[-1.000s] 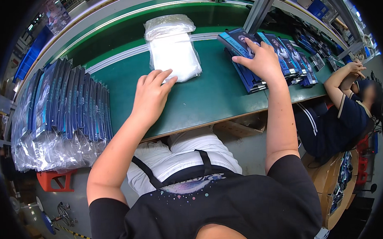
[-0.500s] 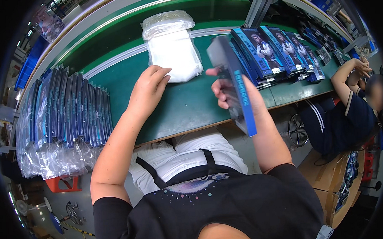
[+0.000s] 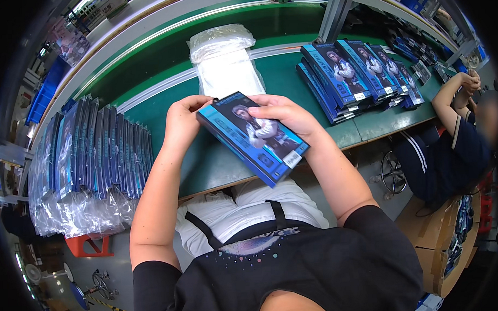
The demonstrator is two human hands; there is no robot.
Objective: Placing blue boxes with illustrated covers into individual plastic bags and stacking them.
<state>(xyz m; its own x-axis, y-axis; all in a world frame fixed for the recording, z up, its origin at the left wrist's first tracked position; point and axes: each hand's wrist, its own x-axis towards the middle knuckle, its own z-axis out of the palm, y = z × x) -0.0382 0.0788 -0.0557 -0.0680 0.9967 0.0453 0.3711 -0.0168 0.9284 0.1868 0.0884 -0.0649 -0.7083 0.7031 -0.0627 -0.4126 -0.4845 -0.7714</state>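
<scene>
My right hand (image 3: 291, 115) grips a flat blue-and-black printed box (image 3: 254, 136), thumb on its picture face and the other fingers over its far edge. The box is held tilted, its picture face up. At the box's upper left corner is my left hand (image 3: 185, 122), fingers curled in and their tips hidden behind the box; what they hold, if anything, does not show. Just beyond the box lies a stack of clear plastic bags (image 3: 229, 74) on the green table (image 3: 205, 168), its near end covered by the box and my hands.
At the left stands a row of similar boxes in clear bags (image 3: 95, 150), above a red stool (image 3: 90, 246). Stacks of unbagged boxes (image 3: 339, 75) lie at the right, by a metal post (image 3: 334, 15). A co-worker (image 3: 451, 143) sits at the far right, near an open carton (image 3: 444, 247).
The box has swung leftward and turned from edge-on to picture face up, now between my hands. My left hand stays near the bags' near end, its fingertips now behind the box.
</scene>
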